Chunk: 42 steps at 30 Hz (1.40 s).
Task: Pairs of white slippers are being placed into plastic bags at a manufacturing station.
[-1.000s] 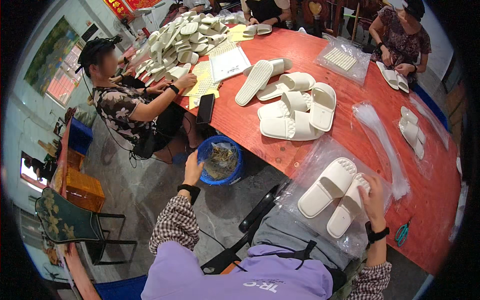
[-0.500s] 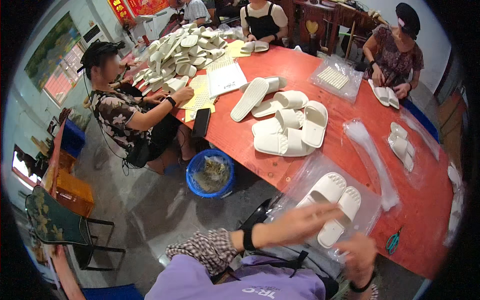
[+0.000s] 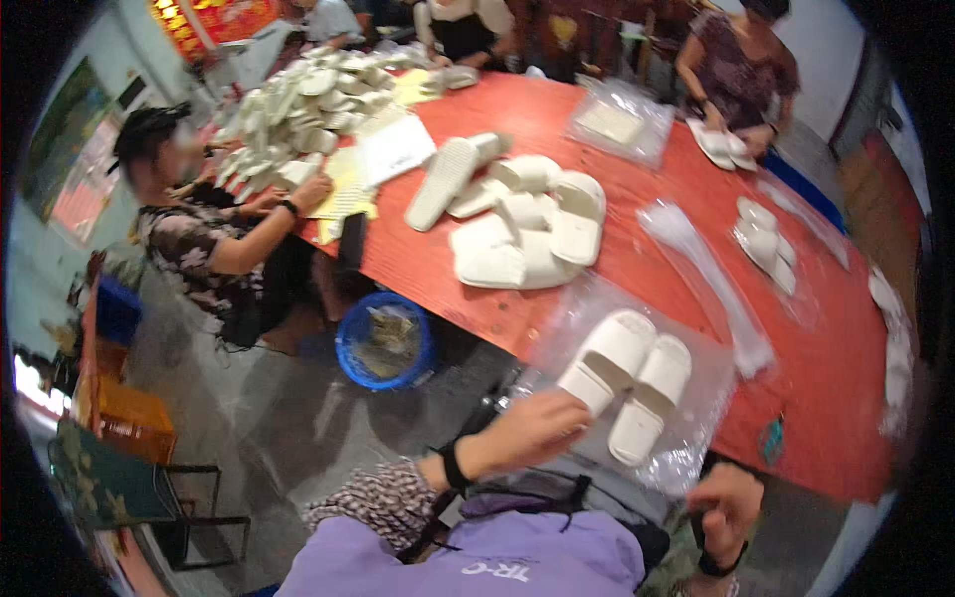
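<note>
A pair of cream slide slippers, the left slipper (image 3: 615, 348) and the right slipper (image 3: 657, 383), lies side by side on a clear plastic bag (image 3: 696, 433) at the near table edge. My left hand (image 3: 532, 430) is beside the left slipper's heel, its fingers stretched out together; whether they touch the heel I cannot tell. Apart from the slippers, my right hand (image 3: 726, 507) hovers below the bag's near right corner, fingers loosely curled and apart, with nothing visible in it.
More cream slippers (image 3: 527, 239) lie mid-table, with a large slipper heap (image 3: 318, 95) at the far left. Long clear plastic (image 3: 708, 284) and green-handled scissors (image 3: 772, 438) lie right. A blue bin (image 3: 385, 340) stands below the table edge. Other people sit around the red table (image 3: 816, 368).
My left hand has drawn back left from over the slippers to the left heel. My right hand has moved down, away from the bag. The whole view has shifted.
</note>
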Available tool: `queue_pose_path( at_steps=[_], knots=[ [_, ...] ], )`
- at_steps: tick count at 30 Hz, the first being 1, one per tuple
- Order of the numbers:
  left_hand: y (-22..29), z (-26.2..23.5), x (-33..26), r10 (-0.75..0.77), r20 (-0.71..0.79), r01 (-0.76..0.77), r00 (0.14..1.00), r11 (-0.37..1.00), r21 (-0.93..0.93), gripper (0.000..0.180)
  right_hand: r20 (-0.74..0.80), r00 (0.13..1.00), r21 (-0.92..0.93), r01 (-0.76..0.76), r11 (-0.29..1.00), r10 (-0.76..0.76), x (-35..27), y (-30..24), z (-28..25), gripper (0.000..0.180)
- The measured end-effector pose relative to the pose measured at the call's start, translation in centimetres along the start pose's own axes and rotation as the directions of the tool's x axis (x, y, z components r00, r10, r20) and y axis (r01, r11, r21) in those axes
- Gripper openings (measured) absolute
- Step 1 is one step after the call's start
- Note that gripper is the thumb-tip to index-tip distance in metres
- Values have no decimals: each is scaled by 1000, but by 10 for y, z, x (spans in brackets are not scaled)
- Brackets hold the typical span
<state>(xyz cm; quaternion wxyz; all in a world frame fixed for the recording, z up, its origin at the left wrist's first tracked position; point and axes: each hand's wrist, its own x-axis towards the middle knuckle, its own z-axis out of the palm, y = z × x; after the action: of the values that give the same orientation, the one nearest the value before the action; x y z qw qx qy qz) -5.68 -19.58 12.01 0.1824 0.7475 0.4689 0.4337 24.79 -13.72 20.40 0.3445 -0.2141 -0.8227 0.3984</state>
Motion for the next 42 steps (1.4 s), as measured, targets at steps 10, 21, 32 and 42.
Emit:
queue_pose_path(
  at_steps=[10,21,32,42],
  knots=[
    [-9,-5,-12,57,101,-79,993,971,226,16,167,973,-625,-20,780,159,-7,62,21,20],
    [-6,18,-35,11,298,-23,954,999,37,15,196,973,-541,3,841,122,-16,91,32,21],
    [-10,22,-43,-12,366,7,931,1000,17,14,263,959,-465,33,885,103,-8,116,52,25],
    [-26,25,-17,-61,359,24,931,994,106,16,173,953,-584,-105,805,249,-6,139,55,25]
  ],
)
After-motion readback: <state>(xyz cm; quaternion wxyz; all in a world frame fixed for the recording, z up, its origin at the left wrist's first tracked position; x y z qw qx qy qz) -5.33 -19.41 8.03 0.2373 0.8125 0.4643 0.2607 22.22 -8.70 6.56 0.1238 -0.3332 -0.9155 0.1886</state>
